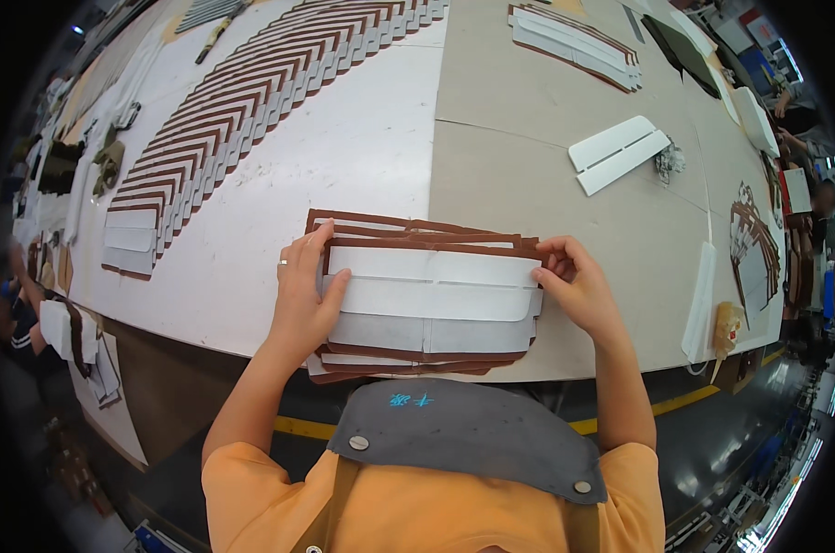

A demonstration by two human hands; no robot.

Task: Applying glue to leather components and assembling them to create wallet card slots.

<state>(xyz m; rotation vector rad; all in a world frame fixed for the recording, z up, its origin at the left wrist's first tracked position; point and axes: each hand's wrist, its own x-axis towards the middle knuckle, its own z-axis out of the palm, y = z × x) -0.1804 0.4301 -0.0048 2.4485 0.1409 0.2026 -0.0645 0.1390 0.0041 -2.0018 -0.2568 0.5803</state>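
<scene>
A stack of flat brown-edged panels [426, 300] lies on the table in front of me, each with white and grey strips on its face. Its layers are uneven, and brown edges poke out at the far and near sides. My left hand [309, 290] grips the left end, thumb on the top panel and fingers along the far left corner. At the far right corner, my right hand [576, 286] pinches the edge between thumb and curled fingers. How many layers each hand holds is hidden.
A long overlapping row of similar panels [224, 120] runs across the left of the table [353, 138]. At right are a white two-part plate [620, 153], another panel stack [574, 46], fanned panels [753, 263], a white strip [700, 304] and a yellowish squeeze bottle [727, 323].
</scene>
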